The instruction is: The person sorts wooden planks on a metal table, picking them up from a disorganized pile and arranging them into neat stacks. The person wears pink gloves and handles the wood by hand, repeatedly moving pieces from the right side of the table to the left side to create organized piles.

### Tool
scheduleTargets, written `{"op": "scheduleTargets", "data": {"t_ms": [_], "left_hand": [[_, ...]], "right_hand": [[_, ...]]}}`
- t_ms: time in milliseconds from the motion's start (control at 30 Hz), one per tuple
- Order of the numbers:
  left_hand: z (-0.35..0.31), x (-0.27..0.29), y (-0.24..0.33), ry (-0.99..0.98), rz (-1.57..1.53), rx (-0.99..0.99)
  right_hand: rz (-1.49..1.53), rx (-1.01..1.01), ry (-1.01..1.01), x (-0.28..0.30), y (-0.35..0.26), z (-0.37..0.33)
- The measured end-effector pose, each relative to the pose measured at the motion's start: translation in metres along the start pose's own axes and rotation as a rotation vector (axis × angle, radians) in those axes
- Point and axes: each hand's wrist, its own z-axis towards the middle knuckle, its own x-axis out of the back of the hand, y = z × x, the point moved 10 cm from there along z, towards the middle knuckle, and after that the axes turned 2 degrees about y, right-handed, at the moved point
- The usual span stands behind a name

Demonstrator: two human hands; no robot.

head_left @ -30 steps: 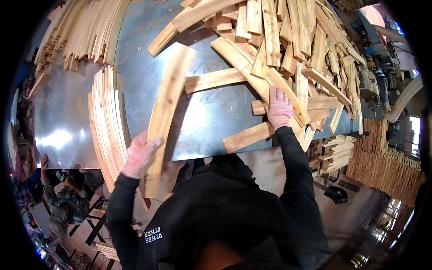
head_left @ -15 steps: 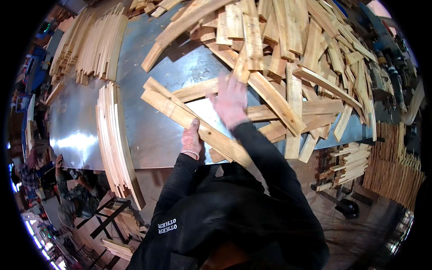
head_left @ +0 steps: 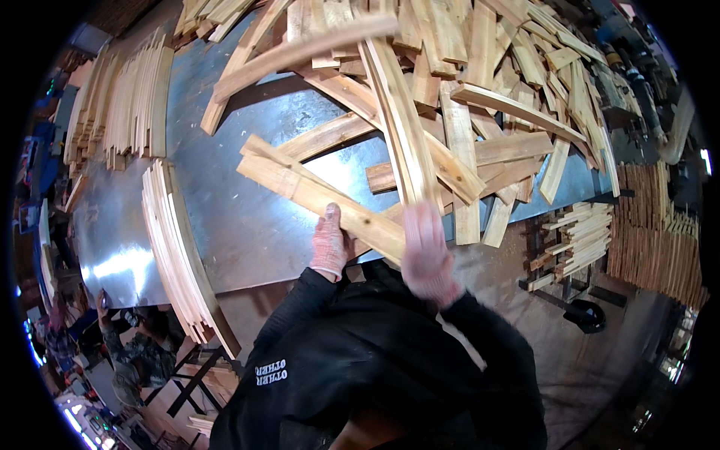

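My left hand [head_left: 328, 244], in a pale pinkish work glove, is closed on a pair of flat wooden boards [head_left: 304, 191], thumb on top. The boards lie crossed at a slant over the near edge of the metal table. My right hand [head_left: 427, 259], gloved and blurred by motion, grips the near end of a long wooden board [head_left: 401, 124] that reaches away toward the pile. Its fingertips lie over that end, close to the right end of the boards under my left hand.
A loose heap of boards [head_left: 457, 109] covers the table's far right. Neat strip stacks [head_left: 176, 247] stand on the left of the metal table [head_left: 217, 217]. A person [head_left: 146, 345] is beyond the left edge. More stacked wood [head_left: 637, 232] stands at the right.
My right hand has moved from the pile back toward my body, with the long board now stretched out from it. My left hand stays on its boards. A board atop the heap has shifted.
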Motion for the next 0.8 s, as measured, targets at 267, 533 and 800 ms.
{"op": "scheduleTargets", "data": {"t_ms": [267,533,800], "left_hand": [[-0.012,-0.088,-0.062,-0.278,0.144,0.009],[0.012,-0.073,-0.047,-0.005,0.534,-0.362],[-0.021,-0.026,0.1,-0.063,0.649,-0.399]], "right_hand": [[0.061,0.355,-0.182,-0.038,0.003,-0.103],[0.029,-0.502,-0.402,-0.071,0.075,0.099],[-0.447,-0.099,-0.433,0.058,0.167,0.102]]}}
